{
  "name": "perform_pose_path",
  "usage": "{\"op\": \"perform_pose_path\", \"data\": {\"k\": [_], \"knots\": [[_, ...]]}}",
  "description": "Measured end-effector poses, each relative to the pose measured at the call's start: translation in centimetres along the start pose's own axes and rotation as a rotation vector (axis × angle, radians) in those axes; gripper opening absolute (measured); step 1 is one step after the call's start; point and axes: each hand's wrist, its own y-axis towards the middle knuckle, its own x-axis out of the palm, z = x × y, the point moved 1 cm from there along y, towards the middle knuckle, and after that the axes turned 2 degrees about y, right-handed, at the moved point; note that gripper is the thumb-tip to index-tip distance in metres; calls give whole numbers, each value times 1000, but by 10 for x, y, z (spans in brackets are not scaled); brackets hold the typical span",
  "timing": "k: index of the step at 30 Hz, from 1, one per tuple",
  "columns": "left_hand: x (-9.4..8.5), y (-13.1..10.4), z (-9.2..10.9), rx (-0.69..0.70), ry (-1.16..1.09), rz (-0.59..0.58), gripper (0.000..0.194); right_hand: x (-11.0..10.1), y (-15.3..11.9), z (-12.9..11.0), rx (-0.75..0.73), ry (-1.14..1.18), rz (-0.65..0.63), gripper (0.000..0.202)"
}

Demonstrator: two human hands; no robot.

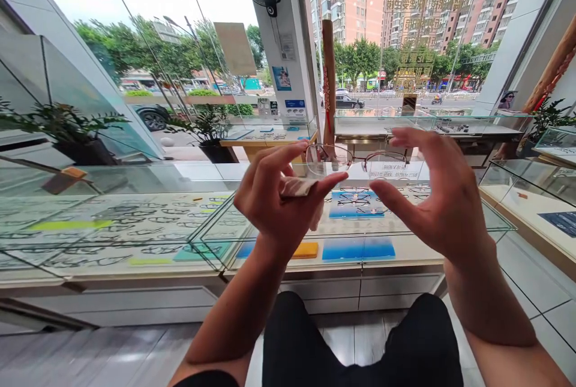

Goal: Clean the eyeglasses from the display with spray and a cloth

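A pair of thin-rimmed eyeglasses (350,162) is held up above the glass counter, lenses side by side. My left hand (283,189) grips it at the left lens, with the index finger at the upper rim and the thumb below. A pale folded cloth (297,187) is tucked in the same hand, and part of it hangs below the palm. My right hand (438,192) is beside the right lens, its thumb and fingers spread apart. Whether its fingers touch the frame there is hard to see.
Below my hands stands a glass display case (265,237) with several rows of spectacle frames, blue trays (357,249) and an orange case (306,250). More showcases (540,195) are at the right and by the window. A potted plant (204,129) stands beyond the counter.
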Motion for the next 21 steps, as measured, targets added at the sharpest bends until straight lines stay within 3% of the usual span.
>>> {"op": "perform_pose_path", "data": {"k": [4, 9, 21], "knots": [[-2, 15, 2, -102, 51, -21, 47, 0, 2, 11, 4, 63, 144, 44], [0, 21, 6, -162, 54, -70, 45, 9, 0, 14, 23, 122, 235, 36], [-1, 9, 12, -267, -110, -33, 29, 12, 0, 8, 143, 381, 280, 35]]}}
